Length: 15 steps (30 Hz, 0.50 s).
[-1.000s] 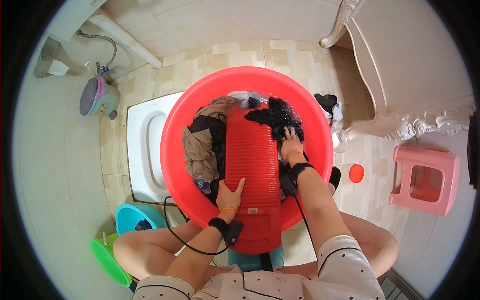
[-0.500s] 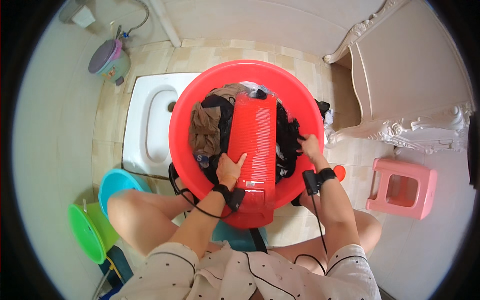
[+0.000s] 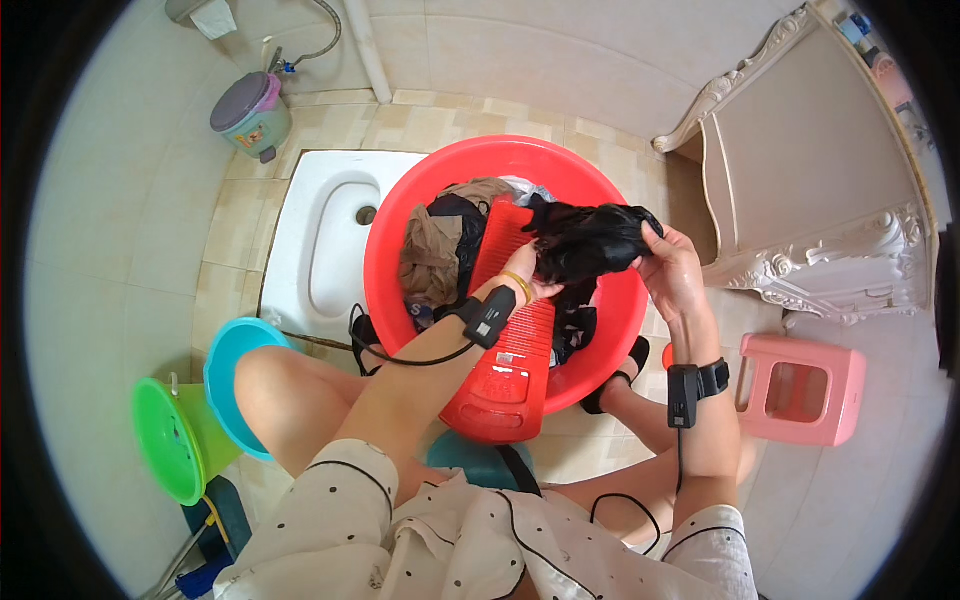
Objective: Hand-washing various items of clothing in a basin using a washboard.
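A wet, bunched black garment (image 3: 595,243) is lifted above a large red basin (image 3: 393,215). My right hand (image 3: 672,272) grips its right end, thumb on top. At its left end, my left hand (image 3: 525,272) is closed on the cloth, its fingers partly hidden behind it. Beneath the left hand a red washboard (image 3: 522,350) leans in the basin, its lower end over the near rim. Brown cloth (image 3: 430,258) lies in the basin left of the board, with more dark clothes (image 3: 573,320) to its right.
A white squat toilet (image 3: 318,250) is set in the floor to the left. Blue (image 3: 235,345) and green (image 3: 165,440) buckets stand near my left knee. A pink stool (image 3: 800,390) and a white carved cabinet (image 3: 810,150) are on the right. A lidded bin (image 3: 250,115) stands at far left.
My right hand has raised the black garment out of the basin. My left hand has left the washboard and taken hold of the garment. The washboard now tilts more.
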{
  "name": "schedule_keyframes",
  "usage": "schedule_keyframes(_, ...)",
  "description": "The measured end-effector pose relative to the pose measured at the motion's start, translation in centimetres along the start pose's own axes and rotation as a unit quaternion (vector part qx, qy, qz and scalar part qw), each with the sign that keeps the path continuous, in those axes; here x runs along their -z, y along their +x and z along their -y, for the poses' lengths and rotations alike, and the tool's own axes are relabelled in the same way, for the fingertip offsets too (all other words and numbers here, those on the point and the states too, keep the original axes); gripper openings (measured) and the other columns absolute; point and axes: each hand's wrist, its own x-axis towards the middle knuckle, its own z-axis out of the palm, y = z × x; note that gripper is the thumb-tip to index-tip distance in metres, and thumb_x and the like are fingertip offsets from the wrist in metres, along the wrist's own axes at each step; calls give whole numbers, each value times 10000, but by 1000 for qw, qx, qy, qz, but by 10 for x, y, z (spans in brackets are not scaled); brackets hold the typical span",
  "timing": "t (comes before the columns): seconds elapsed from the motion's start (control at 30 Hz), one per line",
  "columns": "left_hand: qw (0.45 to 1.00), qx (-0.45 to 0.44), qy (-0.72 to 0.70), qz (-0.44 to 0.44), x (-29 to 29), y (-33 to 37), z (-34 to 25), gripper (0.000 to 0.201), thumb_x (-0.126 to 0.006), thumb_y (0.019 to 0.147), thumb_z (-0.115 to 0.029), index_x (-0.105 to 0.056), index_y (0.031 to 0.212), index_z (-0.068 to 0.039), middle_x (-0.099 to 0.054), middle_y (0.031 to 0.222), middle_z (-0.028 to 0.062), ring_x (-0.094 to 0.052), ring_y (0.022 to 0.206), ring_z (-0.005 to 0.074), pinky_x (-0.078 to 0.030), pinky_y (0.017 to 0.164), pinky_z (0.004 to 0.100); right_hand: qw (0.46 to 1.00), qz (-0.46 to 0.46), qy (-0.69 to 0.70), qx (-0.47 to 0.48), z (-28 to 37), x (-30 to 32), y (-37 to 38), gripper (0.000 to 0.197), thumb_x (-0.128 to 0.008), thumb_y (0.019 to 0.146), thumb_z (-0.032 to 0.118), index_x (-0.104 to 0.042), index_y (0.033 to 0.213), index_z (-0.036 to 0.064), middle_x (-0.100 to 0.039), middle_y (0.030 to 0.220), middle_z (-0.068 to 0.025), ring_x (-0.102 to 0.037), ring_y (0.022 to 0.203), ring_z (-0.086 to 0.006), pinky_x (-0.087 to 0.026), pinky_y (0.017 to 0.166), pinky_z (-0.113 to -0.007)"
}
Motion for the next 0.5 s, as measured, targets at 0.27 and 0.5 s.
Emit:
schedule_keyframes(0.27, 815, -179, 548, -65, 97, -7, -22, 358, -478, 749, -24, -561, 1090, 47, -604, 1005, 172, -636, 1020, 318, -534, 872, 432, 989, -81, -99, -78, -120, 61, 17, 343, -555, 979, 241, -606, 1206, -12, -680, 1124, -100, -635, 1017, -175, -473, 951, -329)
schedule_keyframes(0.5, 438, -299, 820, -218, 118, 1, -3, 730, -558, 897, -422, -282, 1486, -92, -275, 1523, 193, -416, 1323, 387, -445, 1010, 488, 781, -120, -606, -93, -250, 56, 45, 1174, -785, 613, 689, -310, 1491, 70, -360, 1465, -310, -456, 1294, -423, -370, 1090, -425)
